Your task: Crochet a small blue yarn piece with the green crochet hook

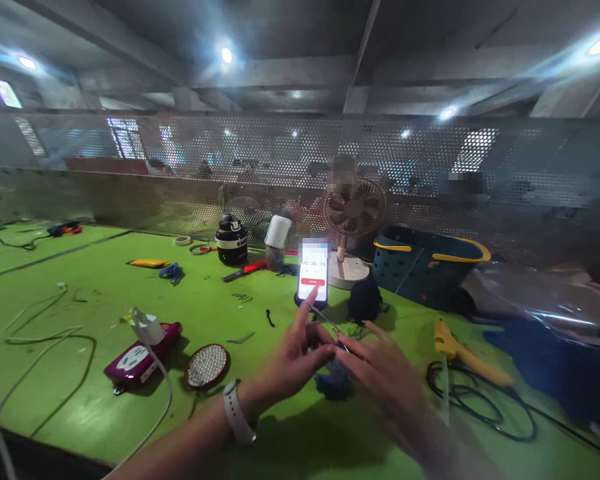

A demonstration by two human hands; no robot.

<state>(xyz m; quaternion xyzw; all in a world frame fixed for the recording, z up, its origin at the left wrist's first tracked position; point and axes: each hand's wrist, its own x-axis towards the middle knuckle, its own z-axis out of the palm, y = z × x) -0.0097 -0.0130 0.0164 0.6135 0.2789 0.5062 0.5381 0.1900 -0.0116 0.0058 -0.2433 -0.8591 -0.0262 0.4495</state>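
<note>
My left hand reaches in from the lower left, its index finger stretched toward the lit phone; whether the fingertip touches the screen I cannot tell. Its other fingers are curled, and the thumb meets the fingers of my right hand. A thin grey metal tool, perhaps tweezers, slants between both hands, its near end in my right fingers. What the left fingers pinch is hidden. Below the hands shows a dark blue fluffy bundle, partly covered. The phone stands upright and displays a timer.
On the green table are a purple power strip with a white cable, a round studded disc, a yellow glue gun with black cord, a blue basket, a fan, a black jug and a yellow cutter.
</note>
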